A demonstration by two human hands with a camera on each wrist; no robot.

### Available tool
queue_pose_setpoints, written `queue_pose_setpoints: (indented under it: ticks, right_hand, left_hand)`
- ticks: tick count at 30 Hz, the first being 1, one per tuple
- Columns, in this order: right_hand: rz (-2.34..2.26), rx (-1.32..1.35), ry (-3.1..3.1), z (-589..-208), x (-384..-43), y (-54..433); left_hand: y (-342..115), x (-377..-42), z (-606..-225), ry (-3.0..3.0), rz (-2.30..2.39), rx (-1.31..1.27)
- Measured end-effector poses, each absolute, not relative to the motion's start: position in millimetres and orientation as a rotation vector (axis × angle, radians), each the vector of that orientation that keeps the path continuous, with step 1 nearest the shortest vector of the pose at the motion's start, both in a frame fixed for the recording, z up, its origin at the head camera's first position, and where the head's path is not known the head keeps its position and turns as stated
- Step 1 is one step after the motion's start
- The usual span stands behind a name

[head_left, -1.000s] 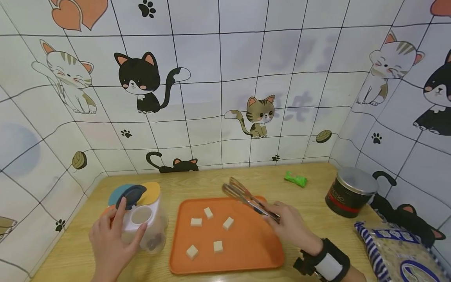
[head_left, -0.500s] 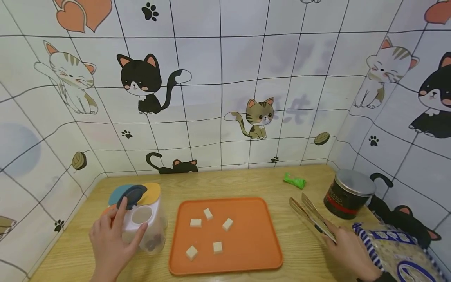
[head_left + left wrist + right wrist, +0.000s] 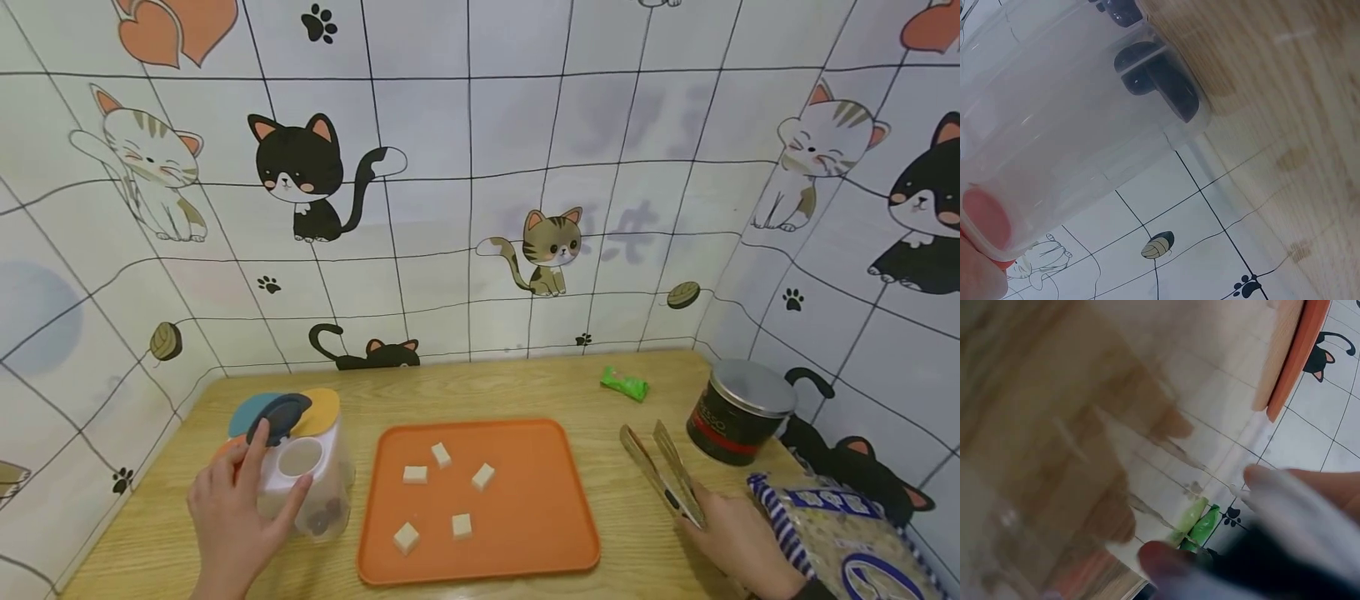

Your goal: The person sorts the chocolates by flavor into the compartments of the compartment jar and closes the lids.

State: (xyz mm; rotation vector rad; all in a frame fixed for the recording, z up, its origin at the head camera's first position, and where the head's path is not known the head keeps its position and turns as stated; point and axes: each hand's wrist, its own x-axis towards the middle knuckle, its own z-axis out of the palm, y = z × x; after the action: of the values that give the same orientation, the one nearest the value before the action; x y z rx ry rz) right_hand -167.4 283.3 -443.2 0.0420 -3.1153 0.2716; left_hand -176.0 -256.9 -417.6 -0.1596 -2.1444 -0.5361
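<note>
My left hand holds the clear multi-compartment storage container at the left. Its index finger rests on the raised dark blue flap, and the round opening in front is uncovered. Dark pieces lie at the bottom of the container, plain in the left wrist view. At the right, my right hand holds metal tongs by the handle end, low over the table, arms spread apart. An orange tray between the hands bears several white cubes.
A green wrapped packet lies at the back. Behind the right hand stands a dark can with a grey lid, and beside that hand is a blue-and-white striped food bag. The cat-patterned wall bounds the table.
My right hand has carried the tongs from over the tray rightward and down to the bare table near the can. My left hand keeps its place on the container.
</note>
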Motion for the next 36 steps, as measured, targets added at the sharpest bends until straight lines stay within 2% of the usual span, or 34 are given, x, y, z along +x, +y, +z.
queue_pose_setpoints:
  ticks: [12,19,28,36]
  right_hand:
    - [0.227,-0.044,-3.271,-442,-174,283]
    - [0.208,0.060,-3.188,-400,-178,268]
    - [0.258,0.458,-3.002,-344,-201,198]
    - [0.601,1.054,-2.806,-342,-237,112]
  left_hand:
    - [-258,-176,-417,-2.153,-0.526,-0.158]
    - [-258,-176,-419,-2.149,-0.512,-0.170]
    - [-260,-177,-420,-2.120,-0.503,-0.173]
    - [-258,-176,-420,-2.139,-0.558,-0.161]
